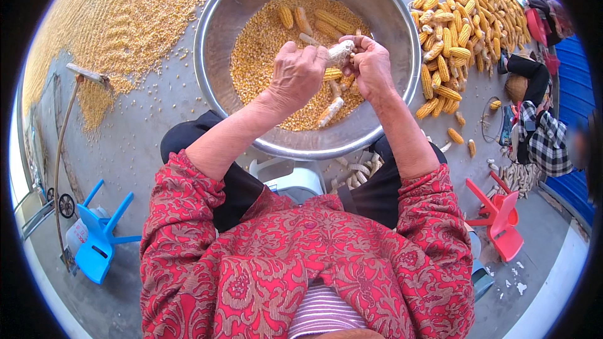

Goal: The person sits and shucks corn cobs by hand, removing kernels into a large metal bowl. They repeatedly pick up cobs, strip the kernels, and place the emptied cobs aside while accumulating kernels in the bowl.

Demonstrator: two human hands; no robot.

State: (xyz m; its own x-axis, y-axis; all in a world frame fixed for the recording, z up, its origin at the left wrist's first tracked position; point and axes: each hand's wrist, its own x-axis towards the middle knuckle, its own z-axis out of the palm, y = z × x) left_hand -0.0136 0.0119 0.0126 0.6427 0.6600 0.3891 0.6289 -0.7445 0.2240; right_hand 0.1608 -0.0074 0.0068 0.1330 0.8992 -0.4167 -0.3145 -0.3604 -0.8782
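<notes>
A mostly bare corn cob (341,52) is held between both hands over a wide steel basin (388,33). My left hand (299,75) is closed around its left end. On the right end, my right hand (374,66) grips with bent fingers, and a few kernels show beside them. Loose yellow kernels (256,68) cover the basin's bottom. Among them lie a short ear of corn (285,17), a longer ear (335,20) and a partly stripped cob (331,112). Another ear (332,74) shows just below the hands, partly hidden.
Kernels (136,14) spread over the floor at left beside a long-handled wooden tool (87,74). Right of the basin rises a heap of ears (452,33). Stripped cobs (520,176) lie near a seated person (541,141). A blue chair (94,254) and red chair (506,230) flank me.
</notes>
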